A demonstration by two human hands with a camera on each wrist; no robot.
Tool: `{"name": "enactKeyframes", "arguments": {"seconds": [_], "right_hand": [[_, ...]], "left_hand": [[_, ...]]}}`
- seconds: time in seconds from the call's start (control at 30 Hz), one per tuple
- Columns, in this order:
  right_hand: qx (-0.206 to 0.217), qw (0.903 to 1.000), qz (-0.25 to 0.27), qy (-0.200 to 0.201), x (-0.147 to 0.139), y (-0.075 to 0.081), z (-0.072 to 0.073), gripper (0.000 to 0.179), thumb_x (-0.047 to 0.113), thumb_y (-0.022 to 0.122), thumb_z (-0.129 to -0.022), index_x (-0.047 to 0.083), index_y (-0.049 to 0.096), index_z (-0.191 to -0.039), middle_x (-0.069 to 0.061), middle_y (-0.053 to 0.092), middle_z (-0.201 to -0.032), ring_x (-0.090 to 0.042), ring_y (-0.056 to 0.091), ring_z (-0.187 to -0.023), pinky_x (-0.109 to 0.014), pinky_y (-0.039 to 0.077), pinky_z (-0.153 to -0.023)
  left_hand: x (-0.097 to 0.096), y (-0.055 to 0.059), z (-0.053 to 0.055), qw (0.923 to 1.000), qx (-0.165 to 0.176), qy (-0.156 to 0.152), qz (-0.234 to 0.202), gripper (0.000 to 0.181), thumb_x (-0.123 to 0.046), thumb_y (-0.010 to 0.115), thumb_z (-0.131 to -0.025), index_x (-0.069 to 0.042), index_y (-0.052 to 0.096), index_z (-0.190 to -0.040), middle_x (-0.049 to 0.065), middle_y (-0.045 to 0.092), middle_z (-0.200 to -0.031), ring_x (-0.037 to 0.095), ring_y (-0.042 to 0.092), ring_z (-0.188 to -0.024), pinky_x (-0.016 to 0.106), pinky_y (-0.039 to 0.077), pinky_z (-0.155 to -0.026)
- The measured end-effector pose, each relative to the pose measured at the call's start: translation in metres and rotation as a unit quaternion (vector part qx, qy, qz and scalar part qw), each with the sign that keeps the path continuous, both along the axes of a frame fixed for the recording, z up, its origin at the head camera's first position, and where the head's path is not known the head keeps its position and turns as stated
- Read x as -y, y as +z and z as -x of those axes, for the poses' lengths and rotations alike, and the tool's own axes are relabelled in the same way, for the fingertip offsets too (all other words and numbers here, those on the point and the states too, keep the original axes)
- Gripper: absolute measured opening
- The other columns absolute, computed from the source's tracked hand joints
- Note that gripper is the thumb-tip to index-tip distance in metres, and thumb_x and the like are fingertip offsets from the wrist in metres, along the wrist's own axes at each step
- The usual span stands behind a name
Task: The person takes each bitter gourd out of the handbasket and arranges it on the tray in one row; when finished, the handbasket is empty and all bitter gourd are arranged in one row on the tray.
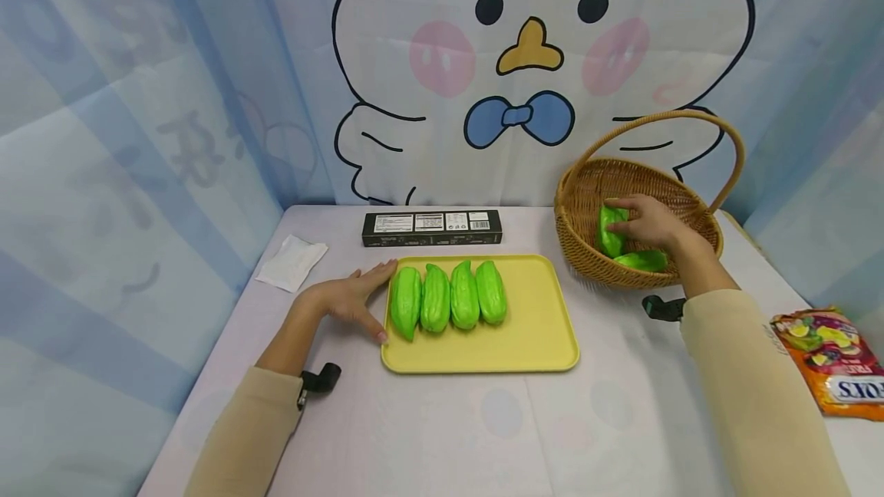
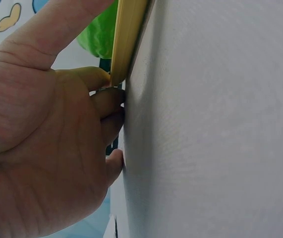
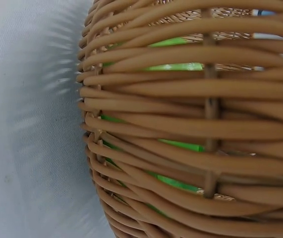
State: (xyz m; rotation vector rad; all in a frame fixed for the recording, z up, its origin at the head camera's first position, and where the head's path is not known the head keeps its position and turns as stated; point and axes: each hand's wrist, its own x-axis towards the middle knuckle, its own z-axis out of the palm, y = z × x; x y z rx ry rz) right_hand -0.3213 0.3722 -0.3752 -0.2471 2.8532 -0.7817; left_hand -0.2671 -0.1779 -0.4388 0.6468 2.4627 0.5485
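Several bright green, ridged bitter melons (image 1: 463,295) stand side by side on the yellow tray (image 1: 535,340). At the tray's left edge, my left hand (image 1: 352,299) rests with thumb and fingers spread, touching the rim; the left wrist view shows the thumb along the tray's side (image 2: 126,39). Over on the right, my right hand (image 1: 649,221) reaches into the wicker basket (image 1: 580,240) and grips an upright bitter melon (image 1: 611,230). Another bitter melon (image 1: 644,260) lies below it in the basket. In the right wrist view, the basket's weave (image 3: 181,109) hides the hand, with green showing through gaps.
A long black box (image 1: 431,228) lies behind the tray. A white packet (image 1: 291,262) is at the left, and an orange snack bag (image 1: 832,363) at the right edge. The basket's tall handle (image 1: 735,152) arches over its opening. A printed curtain (image 1: 442,159) hangs behind.
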Motion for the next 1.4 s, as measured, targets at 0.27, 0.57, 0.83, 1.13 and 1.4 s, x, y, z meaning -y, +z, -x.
{"name": "enactKeyframes", "arguments": {"seconds": [0.27, 0.57, 0.83, 1.13, 1.4], "right_hand": [[-0.029, 0.9994, -0.002, -0.017, 0.001, 0.007, 0.001, 0.065, 0.02, 0.065, -0.104, 0.003, 0.037, -0.16, -0.034, 0.021, -0.166, -0.058, 0.018, -0.152, -0.076, 0.025, -0.118], [-0.104, 0.9926, 0.041, -0.048, 0.008, 0.021, -0.01, 0.066, 0.023, 0.061, -0.106, 0.008, 0.033, -0.163, -0.029, 0.007, -0.172, -0.062, 0.031, -0.143, -0.075, 0.035, -0.112], [-0.158, 0.9815, 0.101, -0.041, 0.018, 0.034, -0.026, 0.063, 0.027, 0.061, -0.106, 0.01, 0.038, -0.162, -0.02, 0.013, -0.173, -0.055, 0.041, -0.141, -0.012, 0.051, -0.082], [-0.189, 0.9702, 0.147, -0.037, 0.038, 0.041, -0.049, 0.061, 0.029, 0.065, -0.104, 0.014, 0.044, -0.159, -0.015, 0.022, -0.172, -0.049, 0.045, -0.139, 0.0, 0.043, -0.073], [-0.195, 0.9638, 0.173, -0.059, 0.058, 0.034, -0.071, 0.057, 0.035, 0.066, -0.102, 0.025, 0.05, -0.156, -0.006, 0.03, -0.17, -0.024, 0.048, -0.128, -0.007, 0.046, -0.075]], "left_hand": [[0.0, -0.001, 0.001, 1.0, 0.0, -0.006, -0.003, 0.145, -0.057, 0.093, -0.067, -0.015, -0.001, -0.169, 0.006, 0.0, -0.177, 0.028, -0.001, -0.164, 0.055, 0.0, -0.133], [-0.001, 0.0, 0.001, 1.0, 0.005, -0.004, -0.003, 0.146, -0.057, 0.094, -0.066, -0.016, -0.001, -0.169, 0.006, 0.0, -0.177, 0.028, -0.001, -0.164, 0.055, -0.001, -0.133], [-0.001, 0.001, 0.0, 1.0, 0.005, -0.003, -0.005, 0.145, -0.056, 0.094, -0.067, -0.015, 0.0, -0.169, 0.006, 0.001, -0.177, 0.028, -0.001, -0.164, 0.055, 0.0, -0.133], [0.0, -0.002, 0.002, 1.0, 0.004, -0.006, -0.003, 0.145, -0.057, 0.093, -0.067, -0.016, -0.001, -0.169, 0.006, 0.0, -0.177, 0.028, -0.002, -0.164, 0.055, -0.001, -0.133], [0.0, -0.003, 0.004, 1.0, 0.006, -0.005, -0.004, 0.146, -0.059, 0.093, -0.066, -0.016, -0.002, -0.169, 0.006, -0.001, -0.177, 0.028, -0.002, -0.164, 0.055, -0.001, -0.133]]}}
